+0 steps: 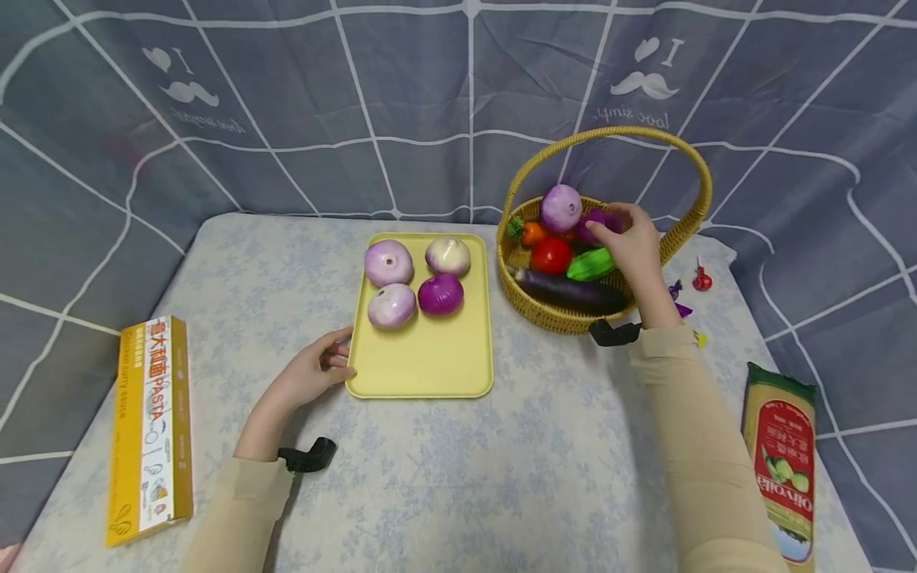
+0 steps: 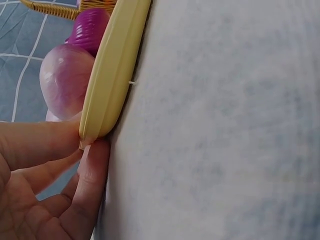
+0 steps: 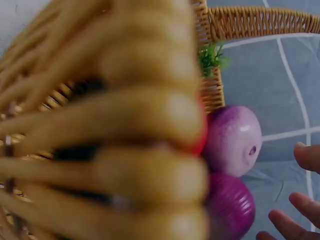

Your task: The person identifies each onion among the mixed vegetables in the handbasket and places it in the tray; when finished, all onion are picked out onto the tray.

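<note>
A yellow tray [image 1: 423, 366] lies on the table with two pale purple onions [image 1: 388, 263], a whitish onion [image 1: 448, 256] and a dark purple onion [image 1: 440, 294] in its upper part. My left hand [image 1: 315, 370] pinches the tray's left edge, thumb on the rim and a finger beneath. Over the right side of a wicker basket [image 1: 544, 317] is my right hand [image 1: 634, 247], its fingers spread. In the right wrist view its fingertips stand apart from a dark purple onion [image 3: 231, 206] and a pale purple onion [image 3: 233, 141] in the basket.
The basket also holds a tomato [image 1: 552, 255], an eggplant [image 1: 569, 292] and a green vegetable [image 1: 591, 264]; its tall handle [image 1: 616, 131] arches above. A pasta box [image 1: 150, 430] lies at left, a pasta bag [image 1: 782, 461] at right. Wrapped candies [image 1: 702, 278] lie beside the basket.
</note>
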Demonstrator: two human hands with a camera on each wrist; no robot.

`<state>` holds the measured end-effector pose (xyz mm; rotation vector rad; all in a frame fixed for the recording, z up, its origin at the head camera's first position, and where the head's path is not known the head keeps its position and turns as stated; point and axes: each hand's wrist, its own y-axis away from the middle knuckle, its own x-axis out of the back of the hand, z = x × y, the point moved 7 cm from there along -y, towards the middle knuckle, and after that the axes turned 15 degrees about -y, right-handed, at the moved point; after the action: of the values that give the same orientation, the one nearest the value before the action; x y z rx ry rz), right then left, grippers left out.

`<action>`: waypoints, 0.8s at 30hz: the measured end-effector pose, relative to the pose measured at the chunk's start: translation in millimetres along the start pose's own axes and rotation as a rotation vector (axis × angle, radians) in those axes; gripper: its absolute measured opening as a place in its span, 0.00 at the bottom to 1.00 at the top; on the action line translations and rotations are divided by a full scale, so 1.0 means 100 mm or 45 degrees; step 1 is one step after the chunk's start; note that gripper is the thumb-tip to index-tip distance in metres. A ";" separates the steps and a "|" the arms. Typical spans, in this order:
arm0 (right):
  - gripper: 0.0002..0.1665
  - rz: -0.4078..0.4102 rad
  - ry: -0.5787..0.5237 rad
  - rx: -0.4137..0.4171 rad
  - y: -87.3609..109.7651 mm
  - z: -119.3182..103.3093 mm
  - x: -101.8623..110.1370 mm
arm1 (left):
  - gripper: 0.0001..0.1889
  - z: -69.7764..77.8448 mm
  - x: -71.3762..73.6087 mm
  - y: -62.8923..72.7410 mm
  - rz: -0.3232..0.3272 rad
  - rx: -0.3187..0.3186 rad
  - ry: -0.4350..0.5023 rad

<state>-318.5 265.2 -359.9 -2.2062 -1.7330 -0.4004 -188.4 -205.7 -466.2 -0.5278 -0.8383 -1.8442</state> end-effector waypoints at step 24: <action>0.51 -0.125 0.051 -0.212 -0.34 0.05 0.03 | 0.36 0.02 0.00 0.02 0.021 0.002 0.010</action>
<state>-350.7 276.9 -360.7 -2.2126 -1.8527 -0.6292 -187.1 -204.7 -464.2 -0.5246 -0.8276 -1.8296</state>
